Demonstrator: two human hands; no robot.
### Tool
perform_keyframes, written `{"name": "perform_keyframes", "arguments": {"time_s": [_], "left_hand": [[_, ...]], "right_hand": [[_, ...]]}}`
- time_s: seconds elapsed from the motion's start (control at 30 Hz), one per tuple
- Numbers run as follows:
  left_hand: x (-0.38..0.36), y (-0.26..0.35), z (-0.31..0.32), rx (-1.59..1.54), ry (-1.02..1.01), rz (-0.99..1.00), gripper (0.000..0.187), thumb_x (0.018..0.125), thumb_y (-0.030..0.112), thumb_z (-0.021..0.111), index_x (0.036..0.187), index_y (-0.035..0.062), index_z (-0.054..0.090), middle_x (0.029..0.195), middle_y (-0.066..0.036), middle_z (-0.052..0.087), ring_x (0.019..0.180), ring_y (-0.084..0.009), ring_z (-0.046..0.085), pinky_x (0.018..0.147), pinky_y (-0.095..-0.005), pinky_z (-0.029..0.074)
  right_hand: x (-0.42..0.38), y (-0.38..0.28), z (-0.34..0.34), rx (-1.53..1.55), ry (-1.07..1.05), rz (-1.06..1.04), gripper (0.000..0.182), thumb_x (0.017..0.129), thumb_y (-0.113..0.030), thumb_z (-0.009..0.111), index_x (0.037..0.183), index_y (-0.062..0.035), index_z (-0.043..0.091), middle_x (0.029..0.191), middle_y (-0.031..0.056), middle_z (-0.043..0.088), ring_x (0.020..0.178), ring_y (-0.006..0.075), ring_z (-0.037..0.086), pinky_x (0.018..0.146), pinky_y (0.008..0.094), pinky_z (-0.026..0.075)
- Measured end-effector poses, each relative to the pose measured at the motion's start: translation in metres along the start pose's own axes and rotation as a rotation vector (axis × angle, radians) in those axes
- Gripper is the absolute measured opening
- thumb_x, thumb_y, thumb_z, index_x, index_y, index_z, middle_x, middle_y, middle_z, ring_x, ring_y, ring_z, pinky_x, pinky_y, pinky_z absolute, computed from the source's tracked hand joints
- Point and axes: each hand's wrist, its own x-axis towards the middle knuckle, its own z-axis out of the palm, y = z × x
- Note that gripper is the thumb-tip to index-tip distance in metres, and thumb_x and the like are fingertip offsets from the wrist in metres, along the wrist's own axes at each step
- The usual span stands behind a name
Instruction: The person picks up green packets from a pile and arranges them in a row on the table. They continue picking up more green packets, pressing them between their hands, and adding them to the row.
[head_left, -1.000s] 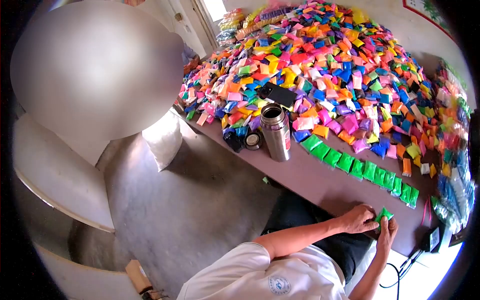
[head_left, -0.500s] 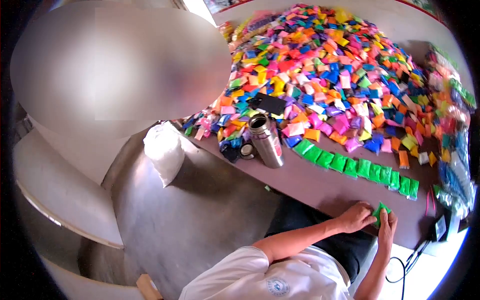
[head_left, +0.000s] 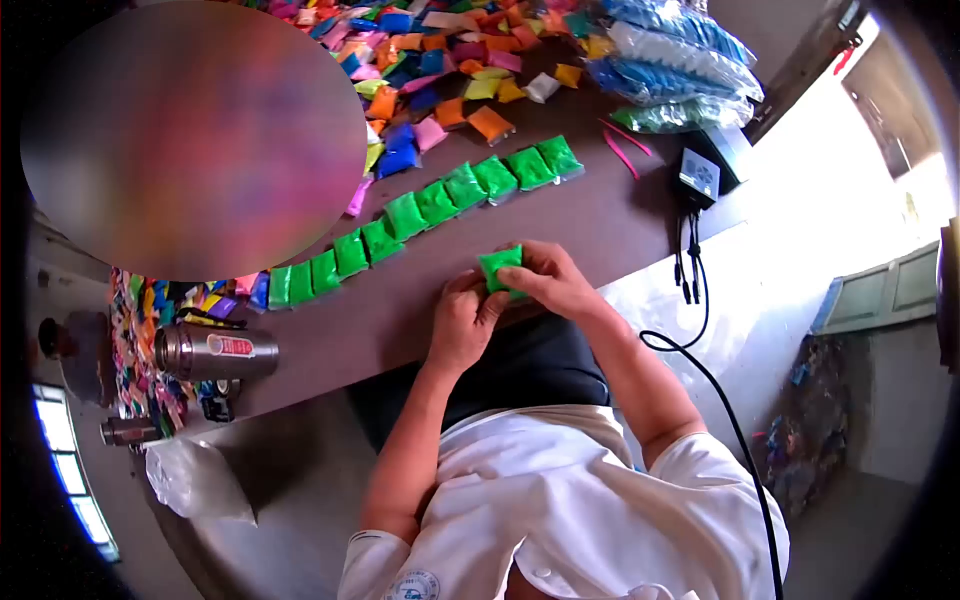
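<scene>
A small green plastic packet (head_left: 500,264) is held just above the near edge of the table (head_left: 340,350). My right hand (head_left: 555,282) is closed on it, the thumb pressed across its front. On the packet's left side, my left hand (head_left: 463,322) has its fingers curled in, thumb and forefinger at the lower left edge; some fingertips are hidden. Beyond both hands, a curved row of similar green packets (head_left: 436,203) lies side by side on the brown tabletop.
A heap of coloured packets (head_left: 480,55) covers the far side. At left are a steel flask (head_left: 215,353) and a white plastic bag (head_left: 195,480). Clear bags of packets (head_left: 680,65), pink strips (head_left: 622,155) and a black device (head_left: 700,175) with a cable are at right.
My view has swung and tilted, so the table, heap and flask appear shifted left. Both hands remain at the green packet, and the green row keeps its place on the table.
</scene>
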Motion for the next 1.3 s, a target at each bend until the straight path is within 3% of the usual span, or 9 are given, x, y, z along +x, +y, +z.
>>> {"name": "perform_keyframes", "arguments": {"time_s": [0.23, 0.37, 0.47, 0.57, 0.73, 0.87, 1.07, 1.23, 1.3], "left_hand": [[0.0, 0.001, 0.002, -0.014, -0.048, 0.0, 0.031, 0.093, 0.03, 0.056, 0.089, -0.0004, 0.061, 0.088, -0.017, 0.061, 0.084, -0.0384, 0.057, 0.076, -0.0459, 0.045], [-0.003, -0.002, 0.003, -0.002, -0.003, -0.002, 0.028, 0.093, 0.027, 0.056, 0.092, -0.0009, 0.061, 0.09, -0.018, 0.061, 0.088, -0.0391, 0.056, 0.079, -0.0465, 0.044], [-0.006, -0.004, 0.005, -0.05, -0.039, -0.107, 0.032, 0.093, 0.03, 0.056, 0.096, -0.0013, 0.062, 0.096, -0.019, 0.061, 0.094, -0.039, 0.055, 0.082, -0.0465, 0.044], [-0.002, -0.002, -0.001, 0.045, -0.145, -0.017, 0.04, 0.096, 0.036, 0.051, 0.105, -0.0027, 0.059, 0.101, -0.02, 0.06, 0.094, -0.0394, 0.056, 0.083, -0.0438, 0.044], [-0.004, -0.004, 0.003, -0.036, -0.059, -0.056, 0.035, 0.095, 0.033, 0.054, 0.094, -0.0008, 0.061, 0.089, -0.016, 0.061, 0.09, -0.0373, 0.056, 0.079, -0.0444, 0.044], [-0.006, -0.004, -0.003, -0.239, -0.075, -0.288, 0.033, 0.095, 0.031, 0.053, 0.089, -0.0007, 0.06, 0.082, -0.015, 0.059, 0.083, -0.0354, 0.056, 0.074, -0.0424, 0.045], [-0.002, 0.0, -0.006, -0.089, -0.132, -0.103, 0.033, 0.096, 0.03, 0.051, 0.089, -0.0008, 0.059, 0.084, -0.015, 0.06, 0.082, -0.0355, 0.057, 0.074, -0.0423, 0.045], [-0.003, -0.001, -0.003, -0.116, -0.079, -0.14, 0.032, 0.095, 0.031, 0.053, 0.088, 0.0002, 0.059, 0.087, -0.015, 0.061, 0.086, -0.037, 0.057, 0.077, -0.0444, 0.044], [-0.003, -0.001, -0.006, -0.148, -0.086, -0.193, 0.032, 0.095, 0.032, 0.054, 0.088, 0.0008, 0.06, 0.089, -0.015, 0.061, 0.088, -0.0375, 0.057, 0.078, -0.045, 0.044]], "right_hand": [[-0.001, 0.0, -0.002, 0.085, -0.055, -0.013, 0.019, 0.093, -0.016, 0.061, 0.1, 0.0014, 0.061, 0.086, -0.0013, 0.061, 0.08, 0.0057, 0.055, 0.07, 0.023, 0.047], [0.0, 0.005, -0.004, -0.028, -0.025, 0.023, 0.025, 0.093, -0.022, 0.062, 0.103, 0.0009, 0.06, 0.087, -0.0009, 0.06, 0.082, 0.006, 0.054, 0.072, 0.0237, 0.046], [0.002, 0.003, 0.004, -0.025, 0.016, 0.029, 0.026, 0.093, -0.026, 0.062, 0.097, 0.0005, 0.062, 0.082, -0.0026, 0.059, 0.077, 0.0046, 0.052, 0.066, 0.0231, 0.044], [0.001, 0.005, 0.003, -0.073, 0.029, 0.008, 0.027, 0.094, -0.027, 0.061, 0.093, 0.0004, 0.062, 0.078, -0.0034, 0.058, 0.073, 0.0043, 0.051, 0.062, 0.0227, 0.043], [-0.001, -0.003, 0.001, -0.015, 0.013, 0.005, 0.029, 0.095, -0.028, 0.059, 0.092, 0.0006, 0.062, 0.076, -0.0034, 0.057, 0.07, 0.0041, 0.049, 0.059, 0.023, 0.042], [0.001, -0.003, 0.003, -0.16, -0.002, -0.062, 0.031, 0.096, -0.029, 0.058, 0.097, 0.0013, 0.062, 0.078, -0.0013, 0.059, 0.073, 0.0051, 0.051, 0.063, 0.0238, 0.045], [-0.001, -0.005, 0.0, -0.151, -0.075, -0.042, 0.031, 0.094, -0.029, 0.06, 0.1, 0.0017, 0.063, 0.081, 0.0005, 0.061, 0.078, 0.0064, 0.053, 0.068, 0.0256, 0.046], [-0.001, -0.004, -0.002, -0.042, -0.109, -0.002, 0.032, 0.093, -0.03, 0.062, 0.102, 0.0007, 0.063, 0.084, 0.0002, 0.063, 0.081, 0.0064, 0.055, 0.07, 0.0236, 0.047], [0.002, 0.001, -0.002, -0.061, -0.115, -0.033, 0.04, 0.089, -0.033, 0.066, 0.115, -0.0022, 0.062, 0.089, 0.001, 0.064, 0.082, 0.007, 0.055, 0.072, 0.0235, 0.047]]}}
